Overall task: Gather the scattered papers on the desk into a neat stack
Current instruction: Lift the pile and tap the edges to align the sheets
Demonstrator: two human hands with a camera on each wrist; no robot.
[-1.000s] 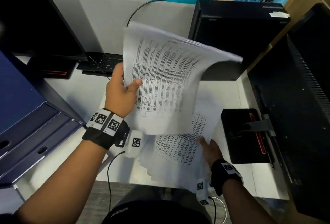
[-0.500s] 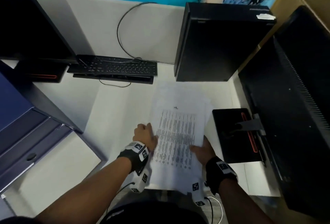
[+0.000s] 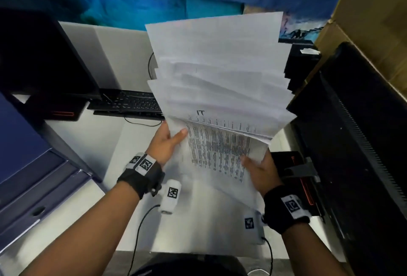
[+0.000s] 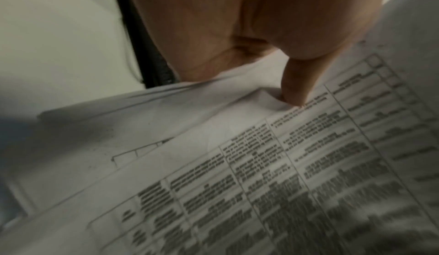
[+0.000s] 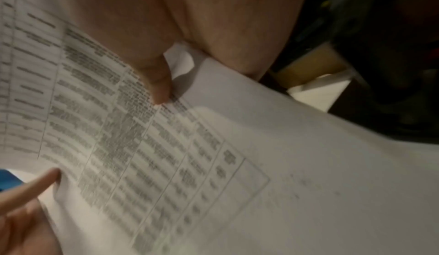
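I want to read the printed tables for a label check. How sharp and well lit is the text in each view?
Head view: papers evenly lit, the printed columns too small and soft to read, straight edges bowed by the wide lens. Left wrist view: text smeared by motion blur, dim, the left hand filling the top. Right wrist view: equally blurred, with the right hand shading the sheet beside its thumb.
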